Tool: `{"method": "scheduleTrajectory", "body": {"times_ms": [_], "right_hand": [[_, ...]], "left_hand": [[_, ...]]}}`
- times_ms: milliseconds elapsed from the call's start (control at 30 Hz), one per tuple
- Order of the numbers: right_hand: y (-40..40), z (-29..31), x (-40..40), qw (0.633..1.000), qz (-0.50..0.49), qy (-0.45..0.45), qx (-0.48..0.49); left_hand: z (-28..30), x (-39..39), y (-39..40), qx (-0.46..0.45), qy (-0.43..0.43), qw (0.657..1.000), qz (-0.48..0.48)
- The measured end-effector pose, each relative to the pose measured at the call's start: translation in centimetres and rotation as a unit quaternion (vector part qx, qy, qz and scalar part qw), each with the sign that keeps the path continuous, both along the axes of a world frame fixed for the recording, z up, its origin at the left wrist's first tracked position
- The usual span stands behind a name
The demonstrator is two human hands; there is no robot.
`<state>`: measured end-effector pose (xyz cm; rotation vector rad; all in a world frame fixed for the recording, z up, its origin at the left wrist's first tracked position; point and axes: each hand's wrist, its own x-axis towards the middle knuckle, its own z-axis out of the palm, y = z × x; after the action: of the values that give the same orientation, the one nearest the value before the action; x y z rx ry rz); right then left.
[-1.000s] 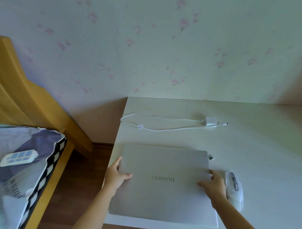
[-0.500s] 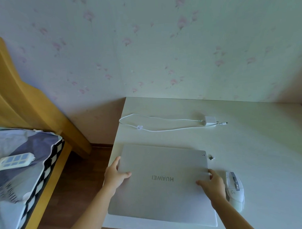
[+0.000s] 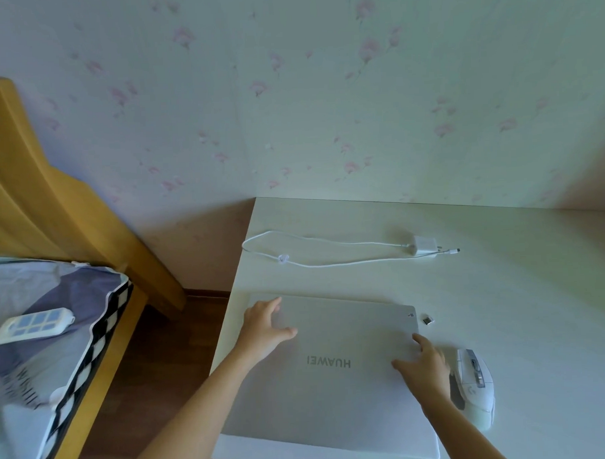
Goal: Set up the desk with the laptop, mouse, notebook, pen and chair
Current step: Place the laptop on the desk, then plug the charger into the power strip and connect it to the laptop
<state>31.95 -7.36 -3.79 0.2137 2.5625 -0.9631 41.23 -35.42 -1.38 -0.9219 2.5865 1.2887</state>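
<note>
A closed silver laptop (image 3: 334, 396) lies lid up on the near left part of the white desk (image 3: 529, 290), its logo upside down to me. My left hand (image 3: 265, 325) grips its left edge near the far corner, thumb on the lid. On the right edge sits my right hand (image 3: 424, 369), fingers spread over the lid. A white mouse (image 3: 474, 388) rests on the desk just right of that hand. No notebook, pen or chair is in view.
A white charger (image 3: 423, 244) with its looped cable (image 3: 295, 257) lies behind the laptop. A small USB dongle (image 3: 427, 320) sits by the laptop's far right corner. Left of the desk stands a wooden bed (image 3: 64, 210) with a remote (image 3: 33, 324) on the bedding.
My left hand has slid up the laptop's left edge toward the far corner and further onto the lid. The laptop, mouse and right hand have barely moved.
</note>
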Motion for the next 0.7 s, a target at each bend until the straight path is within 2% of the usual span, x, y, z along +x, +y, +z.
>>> {"method": "scheduleTrajectory", "body": {"times_ms": [300,467,700], "right_hand": [[0.8,1.8,-3.4,0.996,0.064,0.050,-0.020],[1.5,1.9,-9.5,0.993,0.087,0.072,-0.019],[1.5,1.4,-19.2,0.996,0.063,0.067,-0.024]], "left_hand": [[1.1,-8.8,5.8,-0.068,0.012,0.985,-0.157],[1.0,-17.1,9.3,-0.128,0.033,0.966,-0.222],[0.4,-29.2,14.0,-0.201,0.042,0.940,-0.273]]}}
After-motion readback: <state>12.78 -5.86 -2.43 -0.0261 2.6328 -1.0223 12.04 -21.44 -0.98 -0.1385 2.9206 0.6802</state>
